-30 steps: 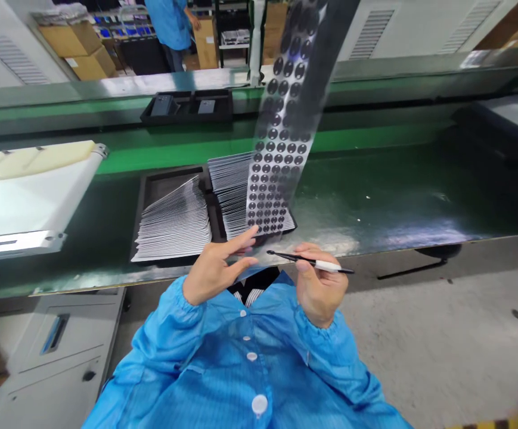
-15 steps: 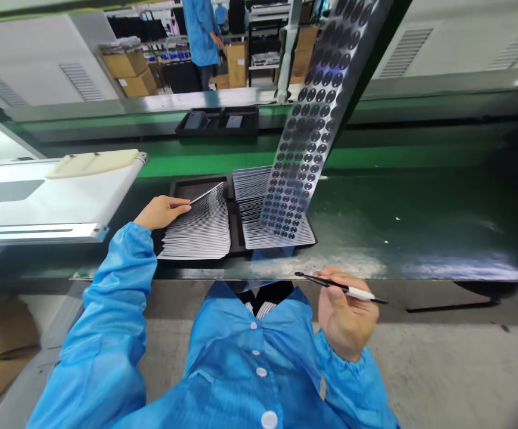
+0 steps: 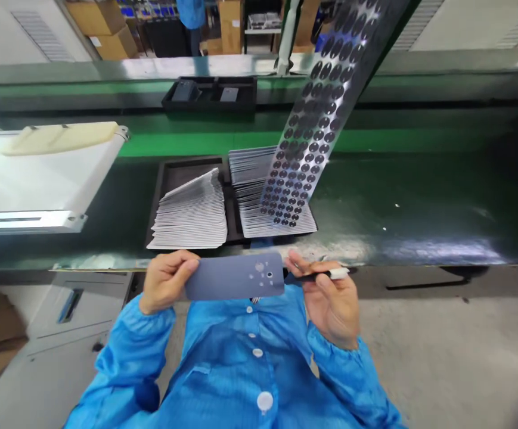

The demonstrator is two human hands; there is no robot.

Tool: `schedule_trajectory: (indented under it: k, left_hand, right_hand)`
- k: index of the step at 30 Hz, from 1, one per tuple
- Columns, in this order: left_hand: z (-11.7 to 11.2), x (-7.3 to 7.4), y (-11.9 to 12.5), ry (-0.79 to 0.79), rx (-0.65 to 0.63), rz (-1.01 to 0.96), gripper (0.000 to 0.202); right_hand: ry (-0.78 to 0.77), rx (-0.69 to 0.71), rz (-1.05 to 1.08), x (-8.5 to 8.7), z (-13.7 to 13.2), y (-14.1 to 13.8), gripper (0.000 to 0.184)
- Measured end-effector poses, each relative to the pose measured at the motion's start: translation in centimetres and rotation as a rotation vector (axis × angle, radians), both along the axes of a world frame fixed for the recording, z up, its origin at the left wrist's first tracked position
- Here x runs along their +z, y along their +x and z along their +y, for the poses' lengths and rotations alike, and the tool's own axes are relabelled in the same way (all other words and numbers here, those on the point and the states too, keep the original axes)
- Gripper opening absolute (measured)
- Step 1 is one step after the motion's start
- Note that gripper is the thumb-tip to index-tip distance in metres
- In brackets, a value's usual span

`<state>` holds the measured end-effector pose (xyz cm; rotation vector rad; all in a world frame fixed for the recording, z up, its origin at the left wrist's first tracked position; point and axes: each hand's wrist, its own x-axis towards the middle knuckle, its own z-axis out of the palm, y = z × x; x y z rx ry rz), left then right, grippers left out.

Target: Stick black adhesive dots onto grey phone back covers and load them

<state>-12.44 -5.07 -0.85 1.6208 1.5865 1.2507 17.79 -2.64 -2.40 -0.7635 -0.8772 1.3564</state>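
My left hand (image 3: 167, 281) pinches the left end of a blue-grey phone back cover (image 3: 225, 279), held level in front of my chest. Several small round camera openings mark its right end. Closed around black-and-white tweezers (image 3: 339, 273), my right hand (image 3: 334, 305) is at the cover's right edge. The tips of the tweezers are hard to make out there. Beyond my hands, a black tray (image 3: 152, 211) holds a left row of thin covers (image 3: 191, 217) and a right row (image 3: 252, 196). A clear strip of black round stickers (image 3: 306, 146) slants up over the right row.
The tray stands on a dark green bench (image 3: 397, 185). A white machine part (image 3: 44, 179) juts in from the left. Another black tray (image 3: 209, 107) lies farther back. Cardboard boxes (image 3: 115, 42) and a person in blue (image 3: 191, 15) are behind the bench.
My left hand has drawn a cover out of the left row and brought it toward my chest. My right hand has moved slightly left with the tweezers, up to the cover's edge. The view has tilted down.
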Motion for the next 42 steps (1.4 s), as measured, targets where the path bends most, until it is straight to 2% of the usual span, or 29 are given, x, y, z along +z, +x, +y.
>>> schedule_trajectory:
  k: [4, 7, 12, 17, 23, 42]
  left_hand:
    - [0.4, -3.6, 2.4, -0.157, -0.112, -0.095, 0.040]
    - [1.1, -4.7, 3.0, -0.188, -0.124, -0.082, 0.036]
    - [1.9, -4.6, 3.5, -0.163, -0.079, -0.010, 0.029]
    - [2.2, -4.7, 3.6, -0.171, -0.054, -0.047, 0.028]
    - [2.4, -4.8, 3.3, -0.224, -0.092, -0.099, 0.027]
    - [2.6, -4.8, 3.1, -0.194, -0.114, -0.147, 0.021]
  right_hand:
    - [-0.246, 0.047, -0.038, -1.8, -0.1, -0.5, 0.019]
    - [-0.338, -0.025, -0.083, -3.1, -0.3, -0.7, 0.024]
    - [-0.366, -0.164, -0.167, -4.8, -0.4, -0.7, 0.029]
    - [-0.376, -0.162, -0.198, -5.7, -0.3, -0.7, 0.029]
    - [-0.413, -0.132, -0.245, -5.1, 0.0, -0.4, 0.034]
    - [-0.398, -0.083, -0.325, -4.3, 0.2, -0.2, 0.030]
